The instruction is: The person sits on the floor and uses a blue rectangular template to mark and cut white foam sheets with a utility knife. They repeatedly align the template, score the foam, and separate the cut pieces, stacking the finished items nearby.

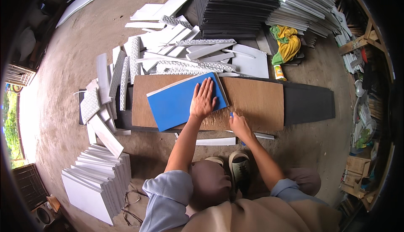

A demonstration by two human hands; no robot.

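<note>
My left hand [203, 100] lies flat with its fingers stretched out on a blue rectangular panel [174, 106]. The panel has pale strips along its far and right edges and rests at a slant on a brown wooden board [259, 101]. Just right of the panel's near right corner, my right hand [240, 127] is closed round a blue-handled cutter [231, 114]. Most of the cutter is hidden by the fingers, and its blade cannot be made out. Beside it, the brown board is scored and scraped.
White offcuts [168, 42] heap beyond the board and spill to its left. Black sheets [231, 13] and white sheets [303, 5] stand stacked at the back. Near left are white panels [97, 177]. A yellow-green cloth [286, 45] lies above a small container [279, 73]. A dark board [309, 101] lies underneath.
</note>
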